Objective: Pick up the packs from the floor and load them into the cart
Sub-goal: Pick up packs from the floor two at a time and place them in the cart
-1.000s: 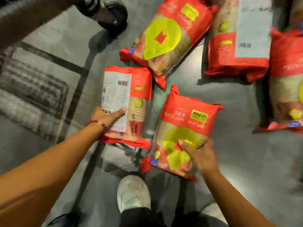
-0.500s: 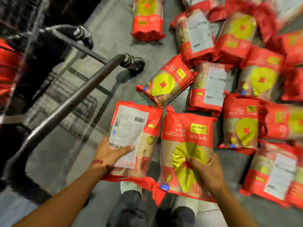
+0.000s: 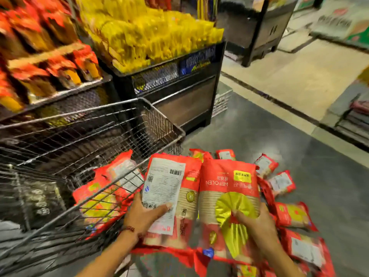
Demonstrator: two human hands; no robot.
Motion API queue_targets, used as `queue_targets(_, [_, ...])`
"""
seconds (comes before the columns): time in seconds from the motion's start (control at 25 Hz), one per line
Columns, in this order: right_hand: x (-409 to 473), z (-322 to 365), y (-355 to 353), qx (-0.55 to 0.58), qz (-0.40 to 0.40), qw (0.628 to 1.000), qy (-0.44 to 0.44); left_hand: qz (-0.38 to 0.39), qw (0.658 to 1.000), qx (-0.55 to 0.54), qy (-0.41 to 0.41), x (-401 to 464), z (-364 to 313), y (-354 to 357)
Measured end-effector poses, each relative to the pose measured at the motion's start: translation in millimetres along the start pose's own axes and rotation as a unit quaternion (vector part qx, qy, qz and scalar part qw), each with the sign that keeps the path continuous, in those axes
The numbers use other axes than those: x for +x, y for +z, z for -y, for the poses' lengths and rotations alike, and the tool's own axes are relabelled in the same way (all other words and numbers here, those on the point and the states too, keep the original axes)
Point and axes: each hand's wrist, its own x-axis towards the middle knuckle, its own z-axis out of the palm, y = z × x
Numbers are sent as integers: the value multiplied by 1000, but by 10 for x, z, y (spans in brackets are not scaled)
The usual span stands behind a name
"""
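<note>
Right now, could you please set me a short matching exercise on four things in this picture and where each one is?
Things:
1. Pack showing its barcode label
2. Pack showing its yellow circle
3. Cart
4. Yellow packets

Places:
A. left of the person, some red packs inside
B. in the right hand
C. heaped on a dark display bin
D. in the left hand

Pairs: 1-D, 2-B, 3-A, 4-C

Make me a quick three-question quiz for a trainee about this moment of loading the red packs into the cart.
1. True or false: the left hand holds a pack showing its barcode label.
2. What does the right hand grip?
A. a yellow bag
B. a red pack with a yellow disc
C. the cart rim
3. Where do loaded packs already lie?

Key: 1 true; 2 B; 3 in the wire cart, left of the hands.
</note>
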Motion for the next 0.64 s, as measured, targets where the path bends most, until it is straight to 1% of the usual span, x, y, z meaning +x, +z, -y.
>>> queue_targets(0.08, [56, 594, -7, -35, 15, 998, -52, -12, 999, -24, 36, -116, -491, -300])
queue_targets(0.16, [145, 1080, 105, -48, 45, 993, -98, -42, 997, -22, 65, -190, -883, -672])
queue_targets(0.24, [275, 1524, 368, -51, 57, 990, -122, -71, 994, -18, 80, -218, -1105, -1097])
queue_targets(0.32, [394, 1911, 787, -43, 87, 984, -147, -124, 990, -12, 73, -149, -1214, -1531])
queue_targets(0.4, [566, 2124, 1257, -34, 119, 979, -161, -152, 986, -1, 63, -4, -1171, -1935])
queue_targets(0.52, [865, 2274, 2085, -44, 165, 975, -142, -185, 982, -17, 26, 252, -983, -2468])
queue_targets(0.64, [1100, 2326, 2961, -66, 213, 968, -113, -214, 975, -61, -20, 697, -487, -2835])
